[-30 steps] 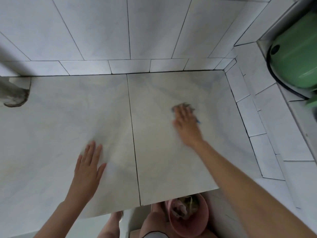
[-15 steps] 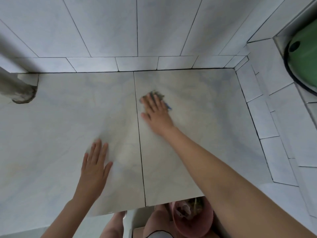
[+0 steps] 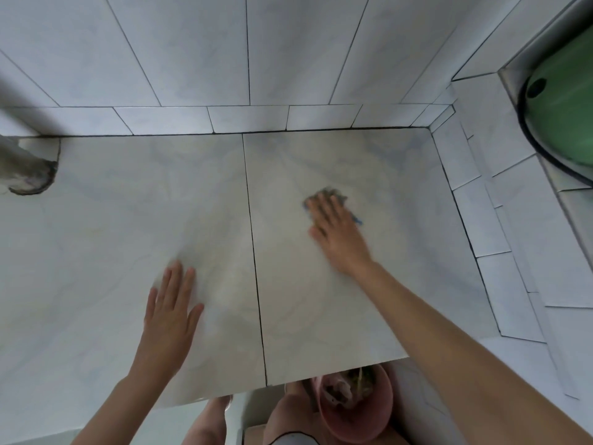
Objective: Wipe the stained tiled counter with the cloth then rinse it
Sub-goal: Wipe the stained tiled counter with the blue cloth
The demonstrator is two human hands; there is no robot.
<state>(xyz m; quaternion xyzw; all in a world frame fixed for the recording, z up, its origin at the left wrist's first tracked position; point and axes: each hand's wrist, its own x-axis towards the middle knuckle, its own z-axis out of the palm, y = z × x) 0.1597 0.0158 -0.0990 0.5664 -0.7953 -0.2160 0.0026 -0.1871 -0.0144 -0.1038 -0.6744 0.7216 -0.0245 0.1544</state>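
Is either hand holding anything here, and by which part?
No grip on anything. The right hand presses flat on top of the cloth; the left hand rests flat on the counter.

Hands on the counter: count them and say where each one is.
2. The left hand lies flat on the counter, left of the seam; the right hand presses the cloth right of it. None appears hidden.

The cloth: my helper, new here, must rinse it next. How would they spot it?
On the tiled counter, look right of the central grout line. The cloth lies under the flat fingers of the right hand, the only dark, blue-edged thing there.
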